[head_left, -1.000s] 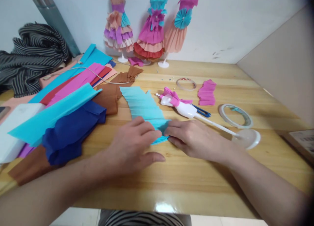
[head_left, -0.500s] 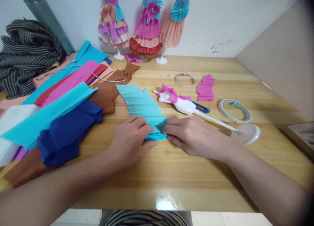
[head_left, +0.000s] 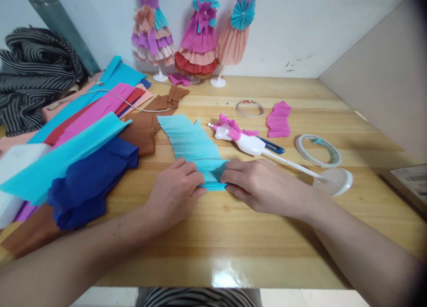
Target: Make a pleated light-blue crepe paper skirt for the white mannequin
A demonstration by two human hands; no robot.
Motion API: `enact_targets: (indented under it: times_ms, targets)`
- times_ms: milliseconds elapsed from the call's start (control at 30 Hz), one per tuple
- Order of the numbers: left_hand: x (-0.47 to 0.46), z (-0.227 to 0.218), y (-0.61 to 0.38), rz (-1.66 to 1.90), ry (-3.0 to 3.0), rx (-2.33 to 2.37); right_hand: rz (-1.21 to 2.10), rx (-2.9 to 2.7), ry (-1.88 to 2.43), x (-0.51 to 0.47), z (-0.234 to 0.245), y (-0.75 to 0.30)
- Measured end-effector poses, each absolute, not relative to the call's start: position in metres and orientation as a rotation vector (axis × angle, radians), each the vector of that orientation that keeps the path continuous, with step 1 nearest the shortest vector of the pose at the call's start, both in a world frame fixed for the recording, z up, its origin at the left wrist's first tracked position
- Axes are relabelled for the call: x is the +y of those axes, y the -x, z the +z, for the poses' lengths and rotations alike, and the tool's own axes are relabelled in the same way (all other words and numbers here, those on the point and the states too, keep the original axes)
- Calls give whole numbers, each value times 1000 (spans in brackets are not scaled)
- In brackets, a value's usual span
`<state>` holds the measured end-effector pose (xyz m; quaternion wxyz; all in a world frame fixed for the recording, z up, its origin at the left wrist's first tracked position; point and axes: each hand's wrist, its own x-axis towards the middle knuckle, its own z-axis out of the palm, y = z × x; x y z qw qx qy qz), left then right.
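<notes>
A sheet of light blue crepe paper lies on the wooden table, its near end folded into stacked narrow pleats. My left hand pinches the left end of the pleats between thumb and fingers. At the right end, my right hand grips the same folds, fingers bent on top and thumb in front. Just beyond my right hand a small white mannequin on a stand lies on its side, pink crepe paper wrapped round its top. A blue-handled tool is partly hidden behind it.
Dark blue crepe paper and several coloured sheets pile up at the left. Tape rolls and a pleated pink piece lie to the right. Three mannequins in paper dresses stand by the wall. A box sits at the right edge.
My left hand has shifted slightly left along the folds. The pleated stack now looks flatter and more even between my hands. My right hand keeps almost the same place.
</notes>
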<state>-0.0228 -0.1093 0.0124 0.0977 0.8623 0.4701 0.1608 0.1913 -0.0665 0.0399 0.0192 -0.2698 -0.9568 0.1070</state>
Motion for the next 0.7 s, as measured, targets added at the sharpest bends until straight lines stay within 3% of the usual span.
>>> enact_targets:
  times_ms: [300,700]
  targets:
    - [-108,16,20,398,-2486,1403,315,-2990,846,-67,39,-192]
    - [-107,14,17,545,-2288,1445,324,-2958,870,-70,44,-187]
